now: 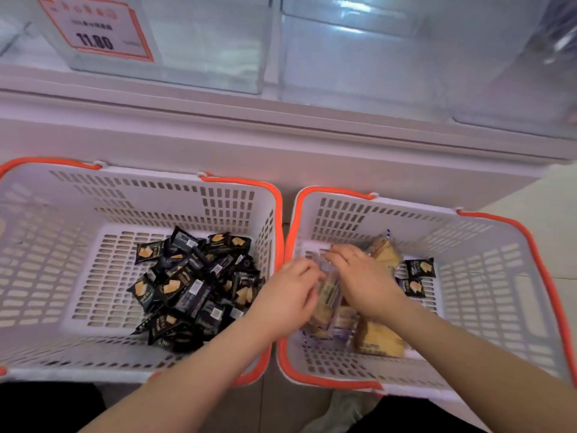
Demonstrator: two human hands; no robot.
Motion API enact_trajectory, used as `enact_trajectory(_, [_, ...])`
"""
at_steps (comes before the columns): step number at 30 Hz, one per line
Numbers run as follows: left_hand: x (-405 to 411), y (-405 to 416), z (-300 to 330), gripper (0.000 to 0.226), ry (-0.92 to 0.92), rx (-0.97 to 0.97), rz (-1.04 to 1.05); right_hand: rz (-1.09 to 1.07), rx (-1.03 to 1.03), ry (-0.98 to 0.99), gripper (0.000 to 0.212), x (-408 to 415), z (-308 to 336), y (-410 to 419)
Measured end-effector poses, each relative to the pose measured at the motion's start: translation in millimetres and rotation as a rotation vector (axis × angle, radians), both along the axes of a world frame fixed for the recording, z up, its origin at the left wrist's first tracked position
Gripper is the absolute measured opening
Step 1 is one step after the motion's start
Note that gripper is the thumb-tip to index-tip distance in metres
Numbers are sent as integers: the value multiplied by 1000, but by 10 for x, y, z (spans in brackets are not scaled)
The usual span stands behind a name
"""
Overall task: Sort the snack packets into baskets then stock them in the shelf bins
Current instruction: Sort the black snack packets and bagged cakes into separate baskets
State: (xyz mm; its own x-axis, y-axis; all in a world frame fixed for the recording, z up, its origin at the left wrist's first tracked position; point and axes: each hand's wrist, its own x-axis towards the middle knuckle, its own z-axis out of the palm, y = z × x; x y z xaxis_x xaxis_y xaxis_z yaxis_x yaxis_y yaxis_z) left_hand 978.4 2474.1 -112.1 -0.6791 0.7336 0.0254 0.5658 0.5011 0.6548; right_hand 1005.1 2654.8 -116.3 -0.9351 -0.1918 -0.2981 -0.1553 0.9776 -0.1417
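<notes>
**Two baskets, both hands deep in the right one**

Two white baskets with orange rims sit side by side below the shelf. Starting out beyond the left hand: the left basket (93,195) holds a loose heap of black snack packets (193,285), piled just to the outside of that hand's wrist.

Now the left hand (288,292) itself: it reaches over the rims into the right basket (487,245), fingers curled round the clear-wrapped packets (327,295) that lie between the two hands. It looks like a pinch on the wrapper edge, though blur softens the detail.

Right beside it, the right hand (363,281) lies palm down on the same bundle, fingers bent over the top; whether it truly grips or only presses, I cannot tell. Under and behind its wrist sit yellowish cracker packs (379,340). Just past its knuckles, two stray black packets (416,278) wait on the basket floor, probably due to go across.

These look light, slick and crinkly, and the crackers inside would likely snap if squeezed. Best taken by the sealed ends or scooped flat.

Above, the clear shelf bins (359,64) and a price tag (96,29).
</notes>
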Motion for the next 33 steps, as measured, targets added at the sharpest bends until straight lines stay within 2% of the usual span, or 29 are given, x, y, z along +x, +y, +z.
enact_trajectory(3, [-16,424,-186,31,-18,-147,-143,-124,78,-98,47,85,-131,601])
enact_trajectory(6, [-91,851,-462,35,-97,-350,-212,-388,49,-170,41,134,-330,1141])
enact_trajectory(11, [-284,1349,-986,46,-212,-533,-127,-818,-216,-206,37,1,-813,1629])
enact_trajectory(14, [-419,1519,-1229,58,-229,-563,-87,-851,-343,-165,34,-117,-1084,1716])
enact_trajectory(17, [-525,1618,-1414,66,-321,-552,-40,-866,-584,-186,38,-186,-1257,1727])
enact_trajectory(19, [-566,1654,-1514,58,-408,-491,-5,-835,-555,-134,40,-178,-1335,1765])
enact_trajectory(22, [-622,1689,-1615,43,-509,-346,121,-592,-345,-101,48,-110,-1406,1848])
enact_trajectory(25, [-712,1718,-1664,40,-526,-296,148,-428,-234,0,30,-55,-1327,1913])
enact_trajectory(27, [-789,1742,-1693,42,-485,-367,82,-298,-234,-23,22,6,-1221,1935])
enact_trajectory(29, [-855,1785,-1720,43,-421,-481,-10,-176,-247,-108,27,132,-1093,1893])
enact_trajectory(33, [-887,1908,-1768,42,-273,-654,-129,-73,-172,-49,42,494,-885,1727])
